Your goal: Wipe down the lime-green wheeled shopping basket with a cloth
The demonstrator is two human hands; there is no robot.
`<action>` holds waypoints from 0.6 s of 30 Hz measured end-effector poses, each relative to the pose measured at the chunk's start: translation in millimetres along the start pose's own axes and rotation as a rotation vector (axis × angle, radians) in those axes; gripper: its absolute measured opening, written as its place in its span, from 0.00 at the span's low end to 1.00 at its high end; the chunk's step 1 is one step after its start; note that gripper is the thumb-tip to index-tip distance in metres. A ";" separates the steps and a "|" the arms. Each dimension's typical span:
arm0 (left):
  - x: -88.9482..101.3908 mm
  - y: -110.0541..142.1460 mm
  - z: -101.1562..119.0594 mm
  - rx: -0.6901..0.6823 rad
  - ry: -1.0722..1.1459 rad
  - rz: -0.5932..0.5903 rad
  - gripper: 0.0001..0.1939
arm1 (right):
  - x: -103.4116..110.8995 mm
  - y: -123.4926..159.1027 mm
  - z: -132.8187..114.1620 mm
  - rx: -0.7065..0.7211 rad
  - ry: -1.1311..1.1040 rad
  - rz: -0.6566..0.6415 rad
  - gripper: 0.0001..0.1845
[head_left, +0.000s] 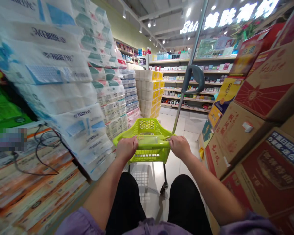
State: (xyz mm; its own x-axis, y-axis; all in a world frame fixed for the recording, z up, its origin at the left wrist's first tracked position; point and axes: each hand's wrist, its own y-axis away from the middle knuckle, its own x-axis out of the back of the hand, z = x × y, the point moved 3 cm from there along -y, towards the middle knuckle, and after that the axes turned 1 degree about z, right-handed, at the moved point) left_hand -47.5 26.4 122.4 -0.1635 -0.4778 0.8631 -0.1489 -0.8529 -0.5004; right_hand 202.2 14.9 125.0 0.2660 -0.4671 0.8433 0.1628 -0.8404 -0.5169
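A lime-green shopping cart (pixel 152 156) stands straight ahead of me, its latticed basket facing away. My left hand (pixel 127 147) is wrapped round the left end of the cart's push bar (pixel 147 141). Round the right end of the same bar, my right hand (pixel 180 146) is closed. A metal pole (pixel 177 114) rises steeply beside my right hand and carries a grey loop grip (pixel 186 80); how its lower end is fixed is hidden. The visible inside of the basket shows no goods, though its near part is covered by the bar.
Tall stacks of wrapped tissue rolls (pixel 80 94) line the left side, with orange-and-white packs (pixel 39 192) lower down. Stacked cartons (pixel 245 130) hem in the right. Pale tiled floor (pixel 186 127) runs between them towards stocked shelves (pixel 193 71). Yellow-and-white roll packs (pixel 150 94) stand ahead.
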 end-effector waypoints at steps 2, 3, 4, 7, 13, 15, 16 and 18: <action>1.2 1.0 -8.1 0.011 0.050 -0.003 0.20 | 4.6 0.4 7.2 -0.029 0.032 -0.029 0.14; 2.0 1.4 -11.8 0.020 0.095 -0.002 0.20 | 4.8 0.6 5.2 -0.041 0.043 -0.029 0.14; 3.3 1.7 -14.8 0.033 0.154 0.008 0.19 | 3.6 1.2 0.0 -0.055 0.052 -0.022 0.14; 11.0 3.8 -13.8 0.071 0.390 0.133 0.16 | -3.8 7.4 -27.1 -0.043 0.029 0.043 0.13; 17.2 17.6 45.6 -0.110 0.823 0.203 0.11 | -10.5 30.9 -65.1 0.317 -0.215 0.191 0.16; 11.8 23.5 59.1 -0.105 0.806 0.146 0.07 | -10.3 35.0 -62.9 0.407 -0.303 0.200 0.17; 9.0 25.9 61.8 -0.093 0.778 0.127 0.07 | -10.4 35.6 -60.0 0.432 -0.347 0.198 0.17; 5.5 29.4 61.2 -0.079 0.737 0.124 0.09 | -11.0 33.8 -52.1 0.439 -0.440 0.188 0.17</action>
State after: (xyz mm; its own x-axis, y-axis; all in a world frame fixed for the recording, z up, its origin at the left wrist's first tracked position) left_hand 6.9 -14.1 116.6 -0.7903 -0.2813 0.5443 -0.1518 -0.7708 -0.6187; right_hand 155.3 -22.7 106.0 0.6773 -0.3607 0.6412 0.4236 -0.5214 -0.7407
